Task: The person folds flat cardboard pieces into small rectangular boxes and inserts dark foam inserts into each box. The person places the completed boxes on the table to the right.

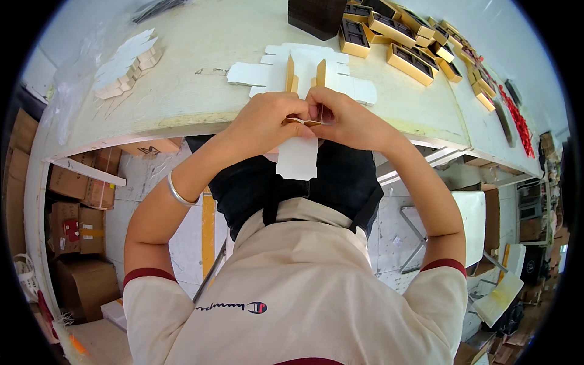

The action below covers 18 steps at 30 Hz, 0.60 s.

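Note:
Both my hands meet at the near edge of the table around one partly folded carton (297, 159), white on one face and gold on the other. My left hand (267, 120) pinches its left side with thumb and fingers. On the opposite side my right hand (350, 118) grips the card, its fingers curled close to my left thumb. Two gold flaps stand up beyond my fingers, and a white panel hangs down toward my lap. Just past the hands lie flat white carton blanks (249, 74), overlapping on the table. My fingers hide the carton's middle folds.
Gold boxes with black inserts (409, 64) crowd the back right, near a dark brown block (316, 18). Stacked white blanks (128, 64) lie at the left of the table (188, 67). Red strips (517, 121) run along the right side. Cardboard boxes (85, 228) stand below left.

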### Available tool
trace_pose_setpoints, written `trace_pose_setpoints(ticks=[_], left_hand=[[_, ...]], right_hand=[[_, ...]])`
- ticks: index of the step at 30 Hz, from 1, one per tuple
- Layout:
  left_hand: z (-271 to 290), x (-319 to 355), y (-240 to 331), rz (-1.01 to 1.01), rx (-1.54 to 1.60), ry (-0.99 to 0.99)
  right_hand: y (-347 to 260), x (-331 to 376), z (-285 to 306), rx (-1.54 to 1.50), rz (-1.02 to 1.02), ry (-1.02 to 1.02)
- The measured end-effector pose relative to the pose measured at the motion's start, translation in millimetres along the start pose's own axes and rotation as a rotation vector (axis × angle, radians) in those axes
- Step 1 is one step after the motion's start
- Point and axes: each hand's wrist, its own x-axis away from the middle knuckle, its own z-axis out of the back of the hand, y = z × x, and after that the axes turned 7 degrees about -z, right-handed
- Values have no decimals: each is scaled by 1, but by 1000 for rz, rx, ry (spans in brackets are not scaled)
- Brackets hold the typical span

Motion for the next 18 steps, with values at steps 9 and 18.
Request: trace_pose_setpoints(ticks=[9, 18], left_hand=[[-2, -2, -3, 12, -44, 4], [12, -8, -9, 170, 239, -162]], right_hand=[[12, 46, -10, 531, 479, 316], [23, 25, -32, 363, 559, 621]])
